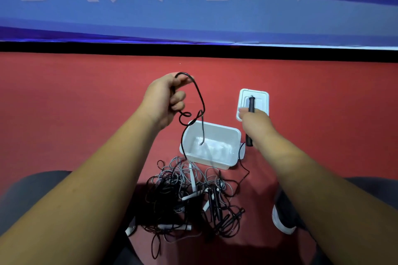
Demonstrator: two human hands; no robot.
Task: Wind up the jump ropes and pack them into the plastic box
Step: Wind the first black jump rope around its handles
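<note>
You get 1 view only: head cam looks fwd & down on the plastic box (217,135), near, box approx ctr; blue banner (193,13) beyond box fills frame top.

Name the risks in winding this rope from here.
1. The black rope held by the left hand runs down into the tangled pile; pulling may tighten knots or drag other ropes along.
2. The strand trailing from the handle in the right hand curls round the plastic box corner and could snag or tip it.

Blk/grey ropes (164,199), white box (216,128) + lid (262,97), red floor (86,97), blue banner (193,19)
</note>
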